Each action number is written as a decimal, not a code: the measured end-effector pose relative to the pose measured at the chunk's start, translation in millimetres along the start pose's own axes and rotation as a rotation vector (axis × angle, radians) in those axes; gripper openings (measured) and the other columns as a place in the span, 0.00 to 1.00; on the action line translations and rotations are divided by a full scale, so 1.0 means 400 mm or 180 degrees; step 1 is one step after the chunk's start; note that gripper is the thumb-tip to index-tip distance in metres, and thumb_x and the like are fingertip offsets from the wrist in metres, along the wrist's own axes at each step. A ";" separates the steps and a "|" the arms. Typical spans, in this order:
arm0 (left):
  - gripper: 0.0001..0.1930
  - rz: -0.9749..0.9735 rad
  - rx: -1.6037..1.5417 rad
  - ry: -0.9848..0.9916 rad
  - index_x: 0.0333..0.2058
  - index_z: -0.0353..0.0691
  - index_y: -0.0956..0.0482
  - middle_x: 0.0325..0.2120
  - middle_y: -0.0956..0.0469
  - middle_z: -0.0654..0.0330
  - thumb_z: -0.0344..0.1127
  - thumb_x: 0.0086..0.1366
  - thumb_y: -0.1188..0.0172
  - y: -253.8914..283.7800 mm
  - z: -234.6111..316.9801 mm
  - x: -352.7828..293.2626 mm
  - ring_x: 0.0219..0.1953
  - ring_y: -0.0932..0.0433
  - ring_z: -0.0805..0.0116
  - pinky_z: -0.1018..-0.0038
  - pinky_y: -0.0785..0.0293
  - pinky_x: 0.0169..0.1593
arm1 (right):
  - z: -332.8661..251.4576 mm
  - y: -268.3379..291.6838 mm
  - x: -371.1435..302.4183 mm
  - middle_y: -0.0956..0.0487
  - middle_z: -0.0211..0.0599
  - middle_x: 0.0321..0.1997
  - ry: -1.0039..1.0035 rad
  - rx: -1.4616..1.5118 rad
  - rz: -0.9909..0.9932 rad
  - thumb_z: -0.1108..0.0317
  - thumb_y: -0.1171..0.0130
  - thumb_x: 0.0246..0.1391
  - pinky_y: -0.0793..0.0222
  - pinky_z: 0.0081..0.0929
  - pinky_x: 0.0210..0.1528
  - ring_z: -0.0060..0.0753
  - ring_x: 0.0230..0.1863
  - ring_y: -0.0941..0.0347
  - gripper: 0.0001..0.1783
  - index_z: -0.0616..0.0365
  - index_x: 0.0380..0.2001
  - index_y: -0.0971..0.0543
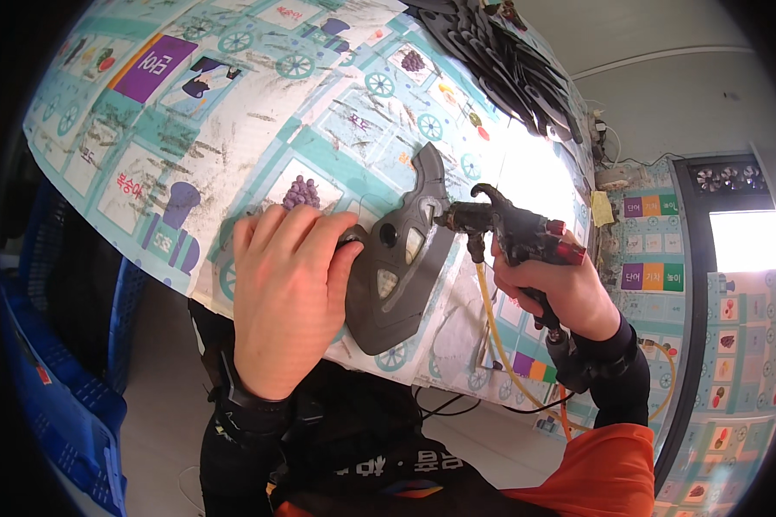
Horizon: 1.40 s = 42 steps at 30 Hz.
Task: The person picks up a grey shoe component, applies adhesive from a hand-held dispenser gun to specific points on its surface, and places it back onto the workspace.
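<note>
The left hand (289, 284) has its fingers drawn together over the left edge of a grey part (401, 306), pinching it between thumb and fingertips. The part lies at the near side of a table (233, 129), between the two hands, and is curved, with a narrow far end, a dark round spot and pale inset patches. On its right, the right hand (578, 297) is wrapped around the handle of a dark spray gun (519, 233) with red knobs at its back. The gun's nozzle points left at the part; whether they touch, I cannot tell. A yellow hose (489, 314) hangs below the gun. Dark flat pieces (509, 65) are heaped at the table's far right, and blue crates (60, 388) stand to the left.
</note>
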<state>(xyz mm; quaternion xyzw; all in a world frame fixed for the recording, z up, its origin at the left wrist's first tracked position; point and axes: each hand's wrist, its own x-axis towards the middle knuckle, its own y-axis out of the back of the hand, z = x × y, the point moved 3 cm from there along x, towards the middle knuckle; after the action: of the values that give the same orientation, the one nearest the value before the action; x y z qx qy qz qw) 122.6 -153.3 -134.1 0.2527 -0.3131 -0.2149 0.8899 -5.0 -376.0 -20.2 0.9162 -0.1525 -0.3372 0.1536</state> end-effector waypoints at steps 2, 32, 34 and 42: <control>0.11 0.0010 -0.0003 -0.0001 0.44 0.42 0.15 0.36 0.21 0.61 0.31 0.63 0.30 0.000 0.000 -0.001 0.42 0.25 0.56 0.61 0.33 0.50 | 0.002 0.001 -0.004 0.24 0.27 0.25 0.0017 -0.0004 -0.0033 0.74 0.40 0.58 0.44 0.17 0.21 0.12 0.17 0.36 0.12 0.60 0.46 0.21; 0.12 -0.0008 -0.0058 0.0043 0.45 0.42 0.15 0.36 0.21 0.61 0.30 0.62 0.30 0.000 0.000 -0.005 0.42 0.24 0.56 0.61 0.34 0.51 | 0.000 -0.027 -0.031 0.21 0.27 0.29 -0.0164 0.0013 -0.0052 0.77 0.38 0.57 0.43 0.16 0.21 0.11 0.19 0.35 0.14 0.61 0.47 0.20; 0.12 -0.0021 -0.0063 0.0059 0.45 0.42 0.15 0.36 0.20 0.61 0.30 0.62 0.30 0.001 0.000 -0.005 0.42 0.24 0.56 0.61 0.34 0.50 | -0.006 -0.033 -0.029 0.21 0.28 0.29 -0.0161 0.0039 -0.0022 0.77 0.38 0.58 0.44 0.16 0.21 0.11 0.19 0.36 0.13 0.61 0.47 0.20; 0.13 0.0011 -0.0103 0.0039 0.45 0.41 0.15 0.36 0.20 0.60 0.29 0.61 0.29 -0.001 -0.002 -0.004 0.42 0.24 0.55 0.60 0.34 0.50 | -0.021 -0.046 -0.029 0.22 0.27 0.29 -0.0157 -0.0005 -0.0071 0.77 0.37 0.58 0.43 0.16 0.21 0.11 0.19 0.35 0.13 0.60 0.47 0.20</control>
<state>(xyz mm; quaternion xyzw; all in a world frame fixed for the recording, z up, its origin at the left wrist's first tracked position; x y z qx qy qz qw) 122.0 -152.7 -135.5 0.2390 -0.3046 -0.2169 0.8962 -4.7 -353.4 -14.4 0.9092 -0.1458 -0.3614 0.1468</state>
